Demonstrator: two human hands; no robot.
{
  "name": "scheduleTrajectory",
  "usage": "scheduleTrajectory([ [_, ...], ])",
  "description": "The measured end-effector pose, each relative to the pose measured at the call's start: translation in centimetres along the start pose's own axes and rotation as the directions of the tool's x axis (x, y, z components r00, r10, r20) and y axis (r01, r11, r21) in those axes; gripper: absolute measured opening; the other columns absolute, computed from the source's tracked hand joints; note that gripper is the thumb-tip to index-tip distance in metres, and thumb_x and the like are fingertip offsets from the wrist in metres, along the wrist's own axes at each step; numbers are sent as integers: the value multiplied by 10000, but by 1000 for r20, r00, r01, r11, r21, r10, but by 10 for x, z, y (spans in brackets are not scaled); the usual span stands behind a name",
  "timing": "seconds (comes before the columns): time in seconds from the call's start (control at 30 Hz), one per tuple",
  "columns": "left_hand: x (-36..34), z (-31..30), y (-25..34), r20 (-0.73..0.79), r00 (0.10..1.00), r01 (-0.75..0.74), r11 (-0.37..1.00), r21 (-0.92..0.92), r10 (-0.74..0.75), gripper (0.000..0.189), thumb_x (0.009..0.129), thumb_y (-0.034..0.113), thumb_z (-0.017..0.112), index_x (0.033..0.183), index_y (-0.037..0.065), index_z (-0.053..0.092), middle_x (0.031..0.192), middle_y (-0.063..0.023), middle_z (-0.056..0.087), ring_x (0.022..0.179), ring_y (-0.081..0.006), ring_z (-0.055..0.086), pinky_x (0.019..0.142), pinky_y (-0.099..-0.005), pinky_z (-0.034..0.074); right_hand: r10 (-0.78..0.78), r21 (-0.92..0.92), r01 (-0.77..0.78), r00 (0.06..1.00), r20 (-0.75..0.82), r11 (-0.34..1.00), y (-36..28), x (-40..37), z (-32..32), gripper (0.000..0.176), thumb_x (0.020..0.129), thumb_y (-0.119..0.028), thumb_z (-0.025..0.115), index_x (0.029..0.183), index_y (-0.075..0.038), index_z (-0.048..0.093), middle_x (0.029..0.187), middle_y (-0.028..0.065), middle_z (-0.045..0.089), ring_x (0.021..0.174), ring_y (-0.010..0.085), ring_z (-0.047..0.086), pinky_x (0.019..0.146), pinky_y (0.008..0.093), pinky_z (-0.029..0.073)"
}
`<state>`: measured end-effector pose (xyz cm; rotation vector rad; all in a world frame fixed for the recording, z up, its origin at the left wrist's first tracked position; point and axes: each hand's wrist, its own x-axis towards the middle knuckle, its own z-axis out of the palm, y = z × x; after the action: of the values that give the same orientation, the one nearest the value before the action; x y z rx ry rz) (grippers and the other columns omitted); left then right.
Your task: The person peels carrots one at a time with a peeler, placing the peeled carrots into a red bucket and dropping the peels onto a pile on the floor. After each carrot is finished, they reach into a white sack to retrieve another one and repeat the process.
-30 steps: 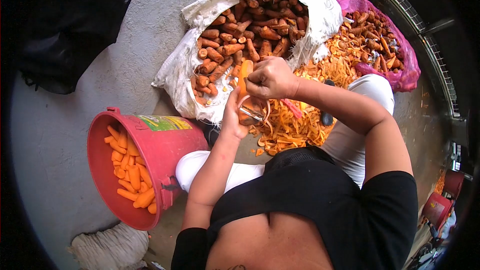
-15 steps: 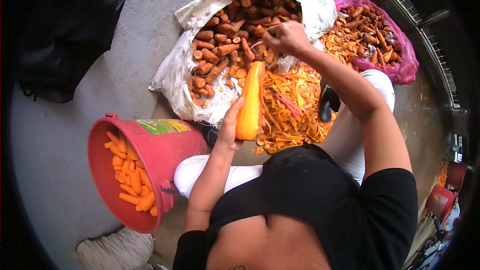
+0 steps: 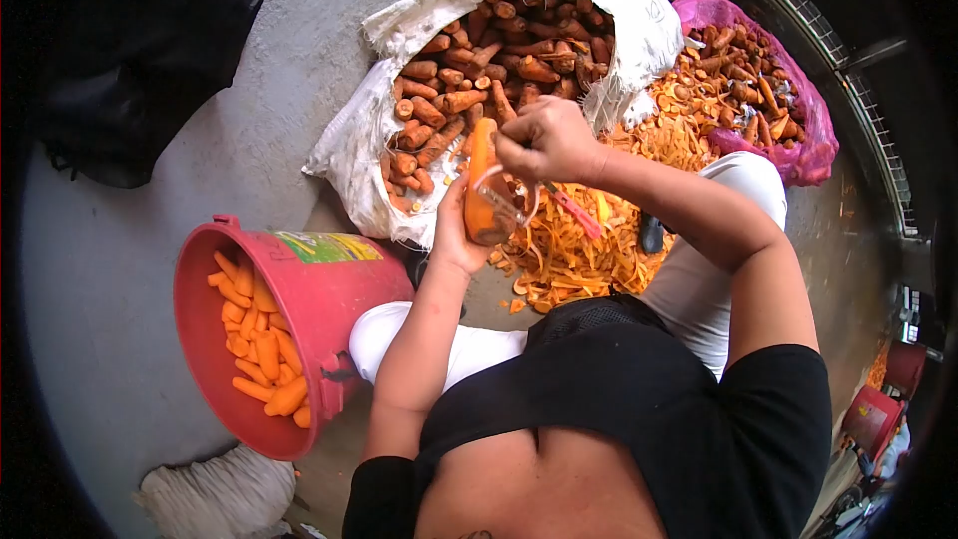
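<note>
In the head view my left hand (image 3: 459,230) is closed around the lower part of a large carrot (image 3: 481,155), held upright. Bright peeled orange shows along its left side, and brown skin remains on the side facing right. My right hand (image 3: 549,140) is closed on a peeler (image 3: 511,202), whose pale frame lies against the carrot; the fingers partly hide it. Just below and to the right, a red-handled knife (image 3: 576,212) rests on a heap of carrot peels (image 3: 584,265).
A white sack (image 3: 344,145) spills unpeeled carrots (image 3: 429,110) ahead. Right of it stands a pink bag (image 3: 818,140) with carrots and scraps. At left a red bucket (image 3: 349,284), tipped towards me, holds peeled carrots (image 3: 267,349). Black sheeting (image 3: 140,70) lies far left.
My right hand has come down and left onto the carrot with the peeler. The carrot has been turned, so its unpeeled brown side now shows.
</note>
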<state>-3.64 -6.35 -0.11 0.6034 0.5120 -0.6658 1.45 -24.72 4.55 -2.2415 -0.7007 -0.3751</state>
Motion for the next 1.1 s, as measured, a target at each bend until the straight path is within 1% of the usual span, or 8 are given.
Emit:
scheduleTrajectory([
  [0.13,15,-22,-2,197,975,119,991,-62,-104,408,907,396,514,1073,30,583,1029,-144,632,923,-262,635,798,-413,548,-80,-66,85,994,70,994,-8,-5,6,197,707,-209,638,546,-99,605,510,78,513,507,262,530,549,365,420],
  [0.27,5,-6,-10,35,992,124,983,-133,-121,414,911,393,505,1088,25,575,1029,-148,629,909,-267,639,784,-415,551,-135,-102,142,988,72,985,-4,-9,13,233,693,-211,646,503,-113,553,499,76,491,503,266,525,522,371,410],
  [0.5,2,-9,-14,52,997,55,998,-17,-54,392,925,393,494,1105,53,566,1008,-116,632,879,-255,641,726,-399,558,-159,-117,167,985,73,979,0,-11,13,210,699,-220,646,519,-126,592,496,75,505,498,257,543,534,359,441],
  [0.67,-31,13,-22,119,992,8,986,169,-29,456,950,468,425,1100,47,514,874,-121,620,688,-240,649,564,-363,554,21,-202,-13,999,38,979,37,2,2,239,771,-264,612,604,-107,679,515,97,568,460,233,564,490,337,470],
  [0.8,-31,7,-20,173,985,-38,974,223,-2,465,956,460,418,1127,36,499,864,-123,616,664,-227,644,549,-324,548,214,-94,-207,974,71,974,40,5,-1,290,801,-359,596,690,-125,727,545,90,608,469,261,595,496,349,499],
  [0.83,-34,9,-19,191,982,-52,969,242,5,467,958,458,415,1132,32,498,863,-123,615,662,-224,644,545,-316,546,217,-150,-216,976,-14,965,47,6,-1,277,797,-302,593,642,-95,692,544,92,594,488,234,601,512,341,492],
  [0.93,-32,8,-20,205,979,-47,967,251,-5,467,963,447,410,1152,28,492,858,-120,614,659,-219,645,546,-305,546,240,-287,-225,971,18,931,64,11,-11,315,856,-409,542,766,-189,750,578,28,650,478,176,615,522,320,515],
  [1.1,-29,1,-13,272,962,-65,967,246,-5,463,971,434,391,1194,37,472,928,-137,604,706,-251,645,598,-363,554,448,-371,-454,888,-107,811,93,18,-36,308,843,-403,545,773,-180,744,584,49,644,510,204,629,531,328,512],
])
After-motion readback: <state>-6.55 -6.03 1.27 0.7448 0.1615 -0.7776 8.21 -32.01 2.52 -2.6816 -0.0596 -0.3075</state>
